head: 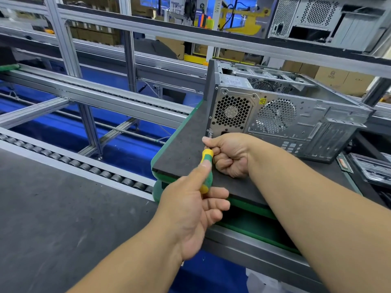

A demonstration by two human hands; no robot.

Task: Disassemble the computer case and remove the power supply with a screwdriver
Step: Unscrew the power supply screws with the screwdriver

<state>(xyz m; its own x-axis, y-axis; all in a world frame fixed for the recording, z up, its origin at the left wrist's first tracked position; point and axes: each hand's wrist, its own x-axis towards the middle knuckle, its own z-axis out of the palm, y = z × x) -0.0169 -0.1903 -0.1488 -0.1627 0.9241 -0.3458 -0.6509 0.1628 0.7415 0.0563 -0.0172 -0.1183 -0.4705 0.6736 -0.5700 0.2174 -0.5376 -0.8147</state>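
Fingers of my right hand (228, 154) pinch the shaft; left hand (194, 208) grips the screwdriver (206, 170), which points far toward the screw (210, 135) at the case (296, 123) corner.

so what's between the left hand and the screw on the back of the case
In the head view, the screwdriver, gripped by the left hand, with the right hand pinching its shaft below the screw.

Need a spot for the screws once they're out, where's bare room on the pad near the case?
Bare dark pad lies left of the computer case, up to its green edge. Right of the case is crowded with parts.
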